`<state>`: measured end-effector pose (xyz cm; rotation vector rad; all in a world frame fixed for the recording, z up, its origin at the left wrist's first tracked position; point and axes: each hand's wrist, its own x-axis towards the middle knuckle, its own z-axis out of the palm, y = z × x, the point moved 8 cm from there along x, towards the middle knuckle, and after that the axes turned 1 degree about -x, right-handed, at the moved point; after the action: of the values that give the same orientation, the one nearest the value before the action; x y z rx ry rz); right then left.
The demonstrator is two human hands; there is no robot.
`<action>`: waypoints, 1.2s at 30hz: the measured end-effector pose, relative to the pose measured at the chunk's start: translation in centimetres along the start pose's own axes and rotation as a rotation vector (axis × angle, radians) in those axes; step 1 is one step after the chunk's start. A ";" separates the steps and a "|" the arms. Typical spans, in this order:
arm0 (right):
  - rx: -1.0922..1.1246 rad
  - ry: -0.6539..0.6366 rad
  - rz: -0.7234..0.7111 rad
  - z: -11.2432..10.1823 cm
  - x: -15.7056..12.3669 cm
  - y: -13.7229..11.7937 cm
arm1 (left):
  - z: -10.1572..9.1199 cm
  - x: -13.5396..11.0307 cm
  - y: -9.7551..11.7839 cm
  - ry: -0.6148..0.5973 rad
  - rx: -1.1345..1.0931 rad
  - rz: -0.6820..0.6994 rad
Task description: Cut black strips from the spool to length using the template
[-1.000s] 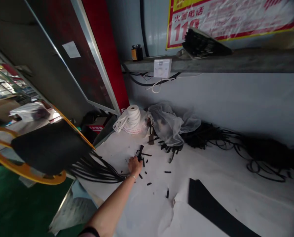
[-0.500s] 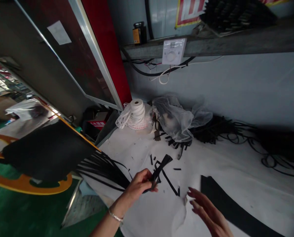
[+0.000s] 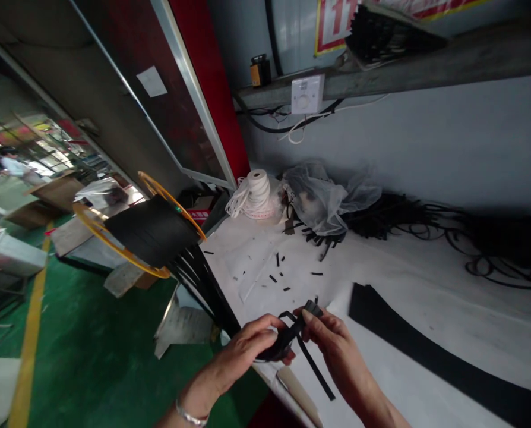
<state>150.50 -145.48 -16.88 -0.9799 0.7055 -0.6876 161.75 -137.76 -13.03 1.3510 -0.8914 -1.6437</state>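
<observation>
My left hand [image 3: 252, 348] is closed around a bundle of flat black strips [image 3: 285, 341]. At the bundle's end, the fingers of my right hand [image 3: 334, 340] pinch the gathered tips. One loose strip [image 3: 314, 370] hangs below, between the two hands. From my left hand the strips run back toward a reel with yellow rims [image 3: 155, 271], wound with black material. To the right of my right hand a long, dark curved band [image 3: 419, 349] lies on the white-covered table [image 3: 265, 291].
Short black offcuts [image 3: 273, 278] are scattered on the table. Behind them stand a spool of white cord [image 3: 257, 189] and a clear plastic bag [image 3: 321, 205]. Tangled black strips [image 3: 465, 229] lie along the wall. Green floor [image 3: 91, 333] shows beyond the table's left edge.
My right hand has come in from the right and now grips the bundle's end. The bundle is lower and nearer to me. The view has turned left, showing more floor.
</observation>
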 end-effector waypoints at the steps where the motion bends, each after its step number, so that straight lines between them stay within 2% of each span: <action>1: 0.035 -0.021 0.008 0.4 -0.9 0.2 | 0.8 -0.6 0.3 -0.002 0.046 0.027; 5: 0.086 -0.062 0.024 1.7 -3.5 0.8 | 3.0 -2.1 0.7 0.100 0.269 0.137; 9: 0.141 -0.113 0.037 3.0 -5.1 0.3 | 4.0 -3.4 0.0 0.148 0.298 0.153; 12: 0.091 -0.113 -0.001 3.4 -6.2 -0.6 | 3.3 -4.6 -0.5 0.198 0.285 0.142; 15: 0.029 -0.135 -0.019 4.3 -7.3 -1.1 | 1.7 -5.5 -0.8 0.232 0.125 0.153; 19: -0.020 -0.182 -0.045 7.2 -7.7 -0.8 | -0.3 -6.2 -1.3 0.151 -0.180 0.150; 26: -0.305 -0.134 -0.144 12.9 -6.0 0.7 | -4.1 -8.1 -1.7 -0.108 -0.603 0.131; 30: -0.417 -0.073 -0.195 15.3 -5.1 0.5 | -5.8 -9.4 -2.2 -0.225 -0.742 0.067; 33: -0.520 -0.004 -0.261 16.6 -5.1 -0.7 | -6.6 -10.2 -2.1 -0.270 -0.819 0.060; 36: -0.543 0.024 -0.244 17.7 -5.1 -1.2 | -7.2 -11.1 -1.6 -0.300 -0.838 0.074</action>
<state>161.23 -133.35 -7.99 -1.5771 0.8220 -0.7356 169.66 -127.20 -11.21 0.4992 -0.3138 -1.8753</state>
